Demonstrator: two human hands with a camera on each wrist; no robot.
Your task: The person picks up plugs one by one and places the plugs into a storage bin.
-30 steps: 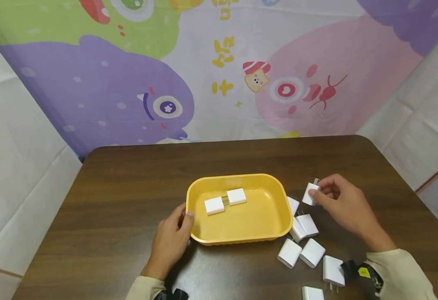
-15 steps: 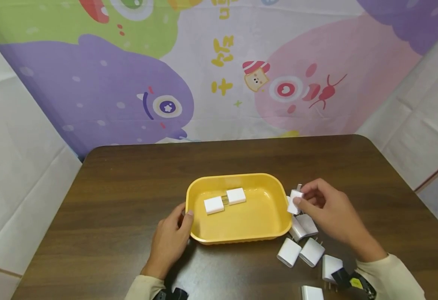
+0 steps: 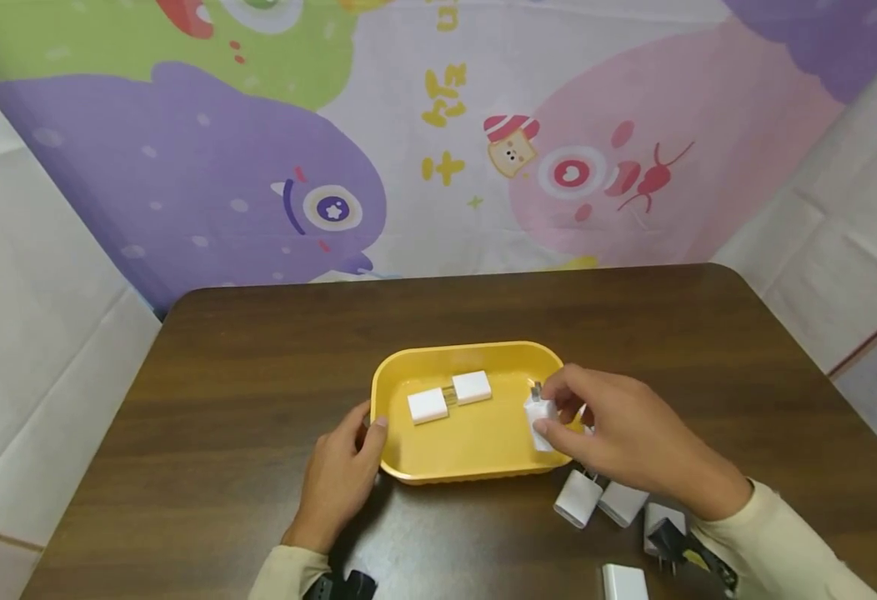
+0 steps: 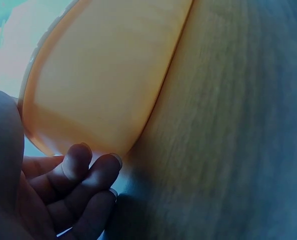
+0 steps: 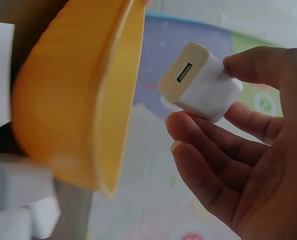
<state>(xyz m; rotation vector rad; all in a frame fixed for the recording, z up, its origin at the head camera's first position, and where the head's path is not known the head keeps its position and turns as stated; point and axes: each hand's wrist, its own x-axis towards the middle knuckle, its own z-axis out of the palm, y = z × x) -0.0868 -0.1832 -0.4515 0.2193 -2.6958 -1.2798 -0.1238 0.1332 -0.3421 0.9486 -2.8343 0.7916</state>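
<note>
A white USB wall charger (image 3: 538,419) is pinched between the thumb and fingers of my right hand (image 3: 626,425), over the right end of a yellow plastic tray (image 3: 483,477). In the right wrist view, the USB slot of this charger (image 5: 201,82) faces the camera, beside the tray's wall (image 5: 63,100). My left hand (image 3: 343,475) grips the tray's left end, thumb on the rim; in the left wrist view its fingers (image 4: 78,162) lie against the outer wall. Inside the tray are two more white chargers, a left one (image 3: 427,407) and a right one (image 3: 472,387), prongs facing each other.
Right of the tray on the brown wooden table (image 3: 258,367), several more chargers lie loose, among them one near the tray (image 3: 578,499) and one at the front (image 3: 624,582). My right hand and forearm partly cover others. A cartoon-printed cloth (image 3: 438,225) hangs behind the table.
My right hand has moved left with the charger, from above the table on the right to over the tray. The left hand has kept its hold on the tray.
</note>
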